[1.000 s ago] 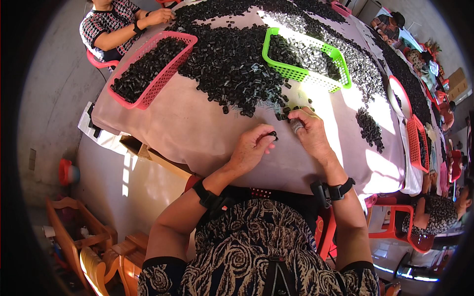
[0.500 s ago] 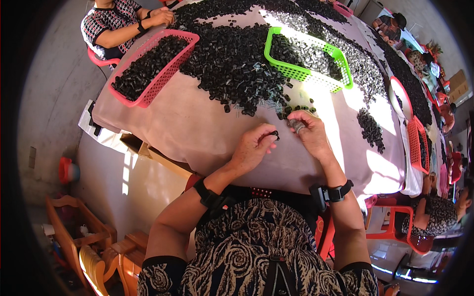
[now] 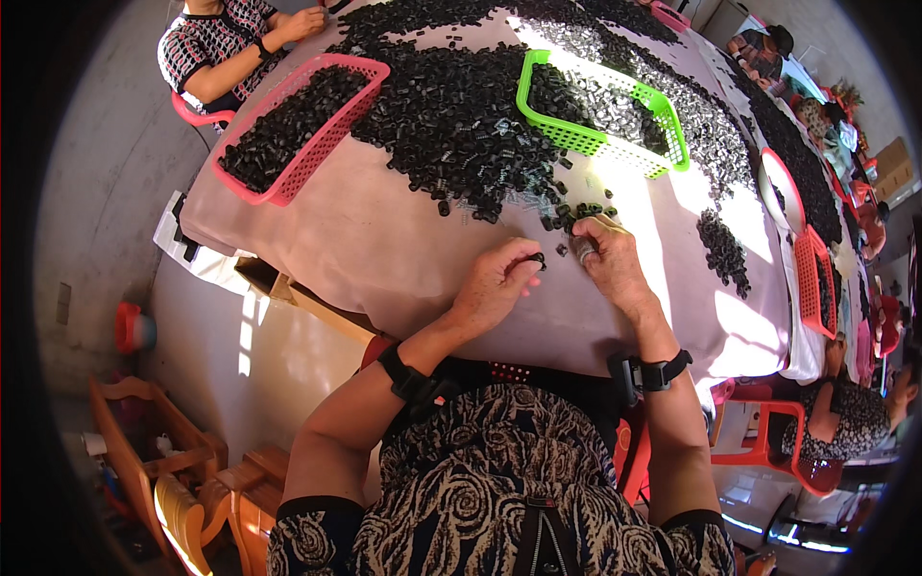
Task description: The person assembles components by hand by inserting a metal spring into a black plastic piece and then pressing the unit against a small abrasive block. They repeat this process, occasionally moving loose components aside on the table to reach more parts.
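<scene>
Left hand (image 3: pixel 495 288) fingertips pinch small black ring (image 3: pixel 539 259); right hand (image 3: pixel 607 257) fingers closed round grey piece (image 3: pixel 583 252), just beside

Head view — steeply down, close

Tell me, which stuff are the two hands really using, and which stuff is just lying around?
In use:
left hand, pinching a small black part
right hand, on a small silvery part
heap of black parts on the pink-covered table

Lying about:
pink basket of black parts
green basket
wooden chair on the floor
</scene>
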{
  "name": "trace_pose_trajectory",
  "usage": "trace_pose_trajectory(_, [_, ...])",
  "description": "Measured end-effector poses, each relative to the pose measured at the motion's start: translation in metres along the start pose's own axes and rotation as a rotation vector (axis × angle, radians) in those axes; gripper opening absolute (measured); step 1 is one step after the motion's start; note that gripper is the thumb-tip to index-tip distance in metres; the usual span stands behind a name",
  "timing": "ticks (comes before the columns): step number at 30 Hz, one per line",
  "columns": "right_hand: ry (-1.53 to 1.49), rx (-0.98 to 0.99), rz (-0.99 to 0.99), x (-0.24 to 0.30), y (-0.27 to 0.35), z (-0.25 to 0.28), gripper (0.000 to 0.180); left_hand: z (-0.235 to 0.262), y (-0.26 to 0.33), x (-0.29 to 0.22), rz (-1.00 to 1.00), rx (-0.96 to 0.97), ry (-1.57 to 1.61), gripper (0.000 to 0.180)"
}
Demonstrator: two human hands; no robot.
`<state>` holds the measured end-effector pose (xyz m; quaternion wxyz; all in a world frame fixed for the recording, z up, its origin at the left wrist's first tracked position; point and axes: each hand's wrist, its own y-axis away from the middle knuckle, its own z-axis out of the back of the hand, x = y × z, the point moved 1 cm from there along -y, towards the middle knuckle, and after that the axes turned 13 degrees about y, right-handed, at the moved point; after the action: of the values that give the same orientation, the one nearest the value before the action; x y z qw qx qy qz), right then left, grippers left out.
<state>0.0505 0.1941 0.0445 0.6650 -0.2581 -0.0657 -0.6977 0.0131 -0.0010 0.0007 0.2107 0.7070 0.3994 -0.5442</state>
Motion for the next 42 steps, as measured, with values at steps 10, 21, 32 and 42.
trace_pose_trajectory(10, [-0.114, -0.018, 0.05, 0.007, 0.005, 0.013, 0.026, 0.0, 0.0, -0.001, -0.001, -0.007, -0.006, 0.017])
trace_pose_trajectory(21, [0.019, 0.076, 0.12, 0.024, 0.011, 0.019, 0.027, -0.001, 0.0, -0.002, 0.006, -0.017, 0.006, 0.017])
trace_pose_trajectory(32, [0.03, 0.055, 0.113, 0.021, -0.009, -0.003, 0.019, 0.0, 0.0, -0.001, -0.001, -0.01, -0.003, 0.017])
trace_pose_trajectory(42, [-0.1, -0.028, -0.019, 0.024, 0.01, 0.005, 0.019, 0.0, 0.0, 0.0, 0.003, -0.009, 0.019, 0.016])
